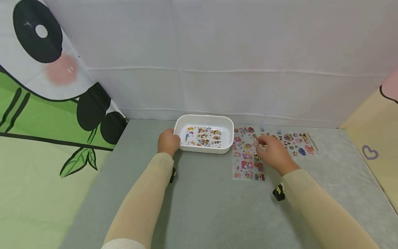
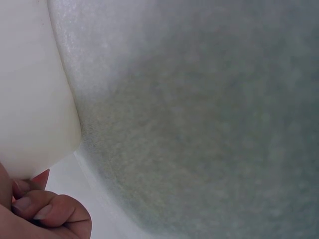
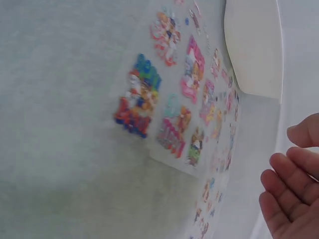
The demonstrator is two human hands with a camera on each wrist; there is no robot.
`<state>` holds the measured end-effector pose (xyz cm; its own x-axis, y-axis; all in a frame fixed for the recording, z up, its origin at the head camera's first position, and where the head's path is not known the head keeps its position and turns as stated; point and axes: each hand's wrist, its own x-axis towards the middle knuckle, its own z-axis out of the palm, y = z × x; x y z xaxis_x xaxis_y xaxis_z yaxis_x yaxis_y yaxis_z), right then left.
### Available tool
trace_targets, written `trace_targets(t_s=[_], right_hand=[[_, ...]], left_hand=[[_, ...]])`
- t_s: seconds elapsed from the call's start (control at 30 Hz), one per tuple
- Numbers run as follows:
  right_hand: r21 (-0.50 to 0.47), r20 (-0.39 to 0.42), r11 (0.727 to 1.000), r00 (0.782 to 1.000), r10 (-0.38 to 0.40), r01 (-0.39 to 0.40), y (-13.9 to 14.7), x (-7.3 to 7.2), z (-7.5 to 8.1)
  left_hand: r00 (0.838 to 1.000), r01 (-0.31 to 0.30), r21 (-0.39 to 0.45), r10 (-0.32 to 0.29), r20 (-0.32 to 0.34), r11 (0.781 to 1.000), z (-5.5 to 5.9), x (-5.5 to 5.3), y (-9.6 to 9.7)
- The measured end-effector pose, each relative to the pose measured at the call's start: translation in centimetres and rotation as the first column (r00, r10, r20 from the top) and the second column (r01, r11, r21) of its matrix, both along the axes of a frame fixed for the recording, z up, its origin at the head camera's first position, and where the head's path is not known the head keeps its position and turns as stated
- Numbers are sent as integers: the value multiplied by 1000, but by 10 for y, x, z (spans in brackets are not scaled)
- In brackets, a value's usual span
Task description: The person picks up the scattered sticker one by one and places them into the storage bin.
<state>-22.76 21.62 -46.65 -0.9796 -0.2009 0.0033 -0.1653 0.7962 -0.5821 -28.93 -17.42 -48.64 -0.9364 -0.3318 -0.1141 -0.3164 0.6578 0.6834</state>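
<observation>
A shallow white plastic tray point(image 1: 205, 150) stands near the back of the table, with a sheet of small cartoon stickers point(image 1: 203, 135) lying inside. My left hand point(image 1: 169, 141) grips its left end; in the left wrist view, curled fingers point(image 2: 62, 214) show below the white tray wall point(image 2: 37, 94). Right of the tray lies a clear sticker sheet point(image 1: 247, 164) of colourful cartoon figures. Over its upper right part is my right hand point(image 1: 275, 154). In the right wrist view its thumb and slightly bent fingers point(image 3: 286, 191) stand apart, and no held thing shows between them.
Another sticker sheet point(image 1: 298, 143) lies to the right, partly behind the right hand. The grey table point(image 1: 211, 207) meets a white cloth backdrop point(image 1: 217, 90) just behind the tray. Printed cloths hang at the left point(image 1: 46, 114) and right point(image 1: 373, 131).
</observation>
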Motion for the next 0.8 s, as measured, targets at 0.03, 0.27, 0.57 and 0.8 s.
trace_targets(t_s=[0.03,0.27,0.57,0.8], right_hand=[[-3,5,1000,1000,-6,6,0,2,-1],[3,24,999,999,-38,38,3,15,-15],[27,-6,998,998,-57,57,7,21,-32],[171,-60,985,998,-1,11,4,22,-35]], left_hand=[[1000,-1,0,1,1,1000,0,0,0],[1000,9,-8,-9,14,1000,8,4,3],[1000,-6,-6,6,4,1000,5,2,4],[1000,-13,0,13,-5,1000,3,2,3]])
